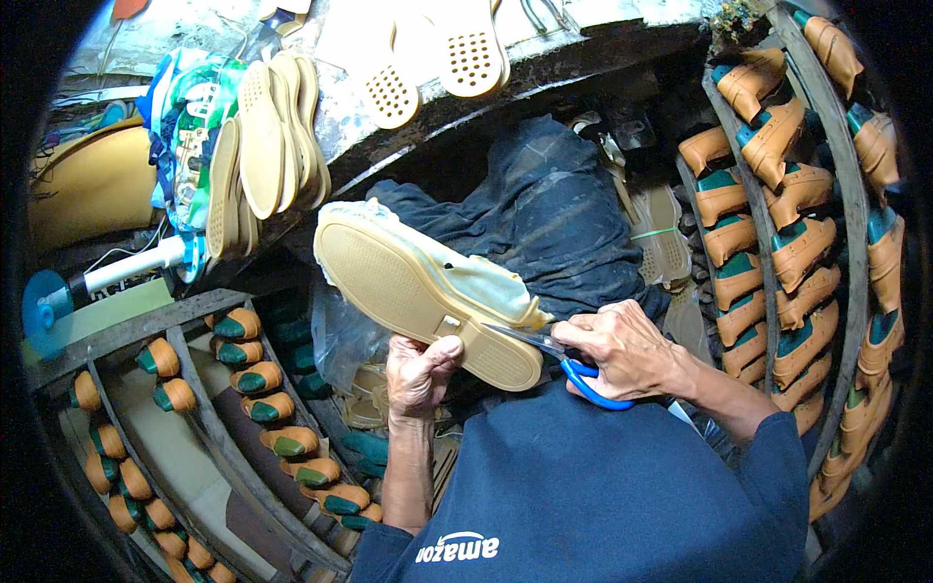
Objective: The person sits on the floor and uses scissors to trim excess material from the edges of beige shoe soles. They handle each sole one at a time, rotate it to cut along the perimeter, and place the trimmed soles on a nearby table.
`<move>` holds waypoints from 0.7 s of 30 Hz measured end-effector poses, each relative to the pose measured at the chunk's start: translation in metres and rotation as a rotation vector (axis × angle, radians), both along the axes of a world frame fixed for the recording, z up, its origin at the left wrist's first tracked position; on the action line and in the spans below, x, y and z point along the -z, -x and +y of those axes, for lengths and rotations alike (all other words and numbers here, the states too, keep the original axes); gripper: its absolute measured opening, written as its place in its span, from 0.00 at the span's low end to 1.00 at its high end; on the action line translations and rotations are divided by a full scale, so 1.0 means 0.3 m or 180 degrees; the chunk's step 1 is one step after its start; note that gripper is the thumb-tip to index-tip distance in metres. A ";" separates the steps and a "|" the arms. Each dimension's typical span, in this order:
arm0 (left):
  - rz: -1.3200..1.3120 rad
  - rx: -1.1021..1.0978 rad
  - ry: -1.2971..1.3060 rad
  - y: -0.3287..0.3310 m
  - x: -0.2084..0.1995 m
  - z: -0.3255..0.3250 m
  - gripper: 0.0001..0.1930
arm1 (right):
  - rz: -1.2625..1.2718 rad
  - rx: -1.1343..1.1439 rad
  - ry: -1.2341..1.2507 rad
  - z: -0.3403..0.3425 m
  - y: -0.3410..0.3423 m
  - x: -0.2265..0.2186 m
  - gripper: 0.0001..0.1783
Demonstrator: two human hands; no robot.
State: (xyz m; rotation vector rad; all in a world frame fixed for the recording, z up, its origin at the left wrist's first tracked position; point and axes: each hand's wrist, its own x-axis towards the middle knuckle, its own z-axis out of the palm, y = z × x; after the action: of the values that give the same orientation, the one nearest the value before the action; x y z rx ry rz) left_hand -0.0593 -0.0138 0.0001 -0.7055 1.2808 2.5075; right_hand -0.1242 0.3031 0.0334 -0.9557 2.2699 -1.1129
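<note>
A tan shoe sole [389, 277] lies tilted above my lap, its textured underside turned up. Pale, bluish-white material [466, 270] with an uneven edge sticks out along its far side, and a small dark spot shows on it. My left hand [418, 374] grips the sole near its heel end, thumb on the underside and the other fingers mostly hidden beneath. In my right hand [622, 350] is a pair of scissors [590, 385] with blue handles. Their blades point left and lie along the sole's far edge by the heel; I cannot tell how far apart they are.
Racks of orange-brown shoe uppers on green lasts stand to the left [262, 377] and right [802, 243]. More tan soles [262, 141] lean by a plastic bag [194, 117] at the upper left. Perforated soles [473, 63] rest on the bright worktop ahead. Dark trousers [554, 214] cover my legs.
</note>
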 end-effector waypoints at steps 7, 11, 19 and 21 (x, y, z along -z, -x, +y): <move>-0.0050 -0.0153 0.0000 0.001 -0.017 0.050 0.21 | -0.0070 -0.0073 -0.0064 0.013 0.000 0.014 0.14; 0.0085 0.0178 0.0243 -0.004 0.001 0.011 0.22 | -0.0076 -0.0154 -0.0121 0.025 0.006 0.028 0.13; 0.0161 -0.0348 -0.0044 0.009 0.082 -0.025 0.26 | -0.0258 -0.0253 -0.0163 0.063 0.031 0.000 0.14; 0.0131 -0.0384 -0.0063 0.000 0.083 -0.015 0.25 | -0.0405 -0.0278 -0.0345 0.076 0.034 -0.013 0.14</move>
State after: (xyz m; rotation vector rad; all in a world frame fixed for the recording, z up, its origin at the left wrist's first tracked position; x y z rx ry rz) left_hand -0.0592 -0.0182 -0.0248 -0.7517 1.2608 2.6395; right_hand -0.1345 0.3257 0.0374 -0.9056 2.1419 -0.9749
